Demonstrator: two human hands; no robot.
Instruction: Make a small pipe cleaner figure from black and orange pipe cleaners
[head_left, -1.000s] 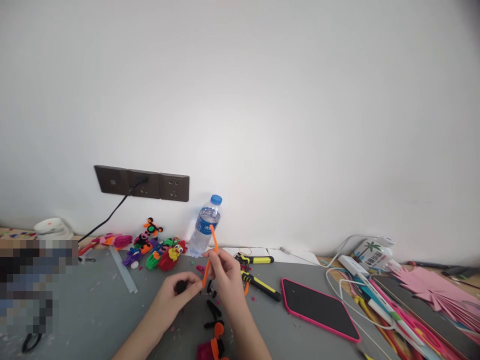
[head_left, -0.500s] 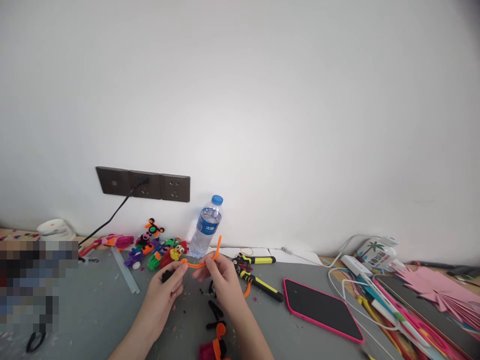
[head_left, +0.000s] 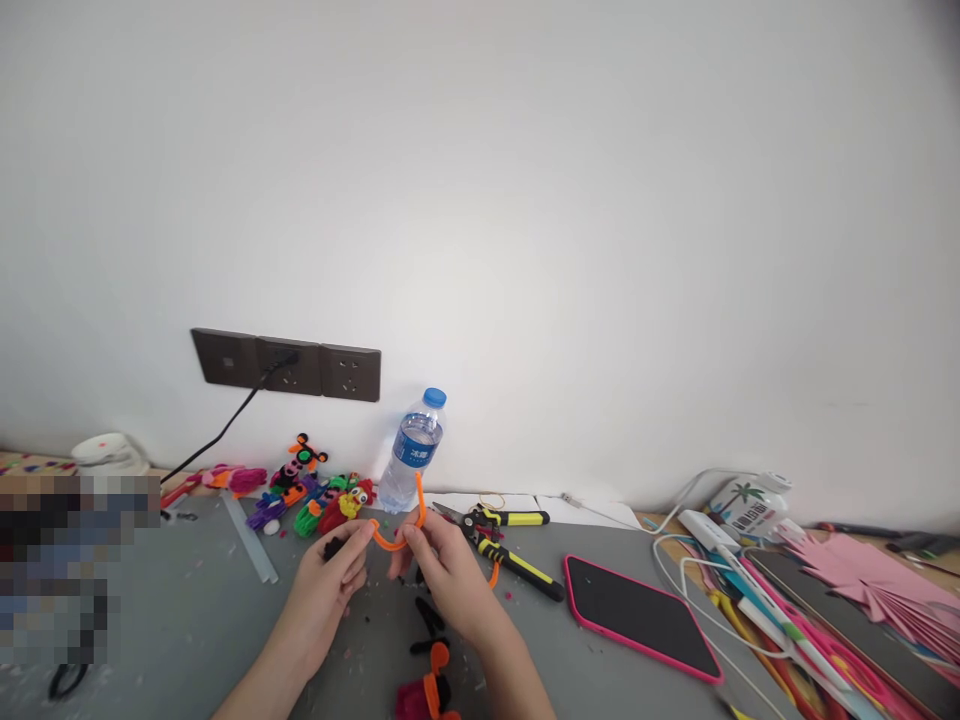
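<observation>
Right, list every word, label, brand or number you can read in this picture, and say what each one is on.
Water bottle, blue label: white characters, too small and blurred to read.
White carton at the right with a palm tree picture: a dark printed line, too blurred to read.
Wall sockets: no readable marking.
Phone with pink case: screen dark, no text.
Pliers with yellow and black handles: no readable marking.
Nothing here reads clearly.

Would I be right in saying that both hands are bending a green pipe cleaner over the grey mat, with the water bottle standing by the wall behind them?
Not quite: the pipe cleaner is orange, not green, as the head view shows. The rest holds: the left hand and right hand bend it over the grey mat, and the water bottle stands by the wall behind them.
</observation>
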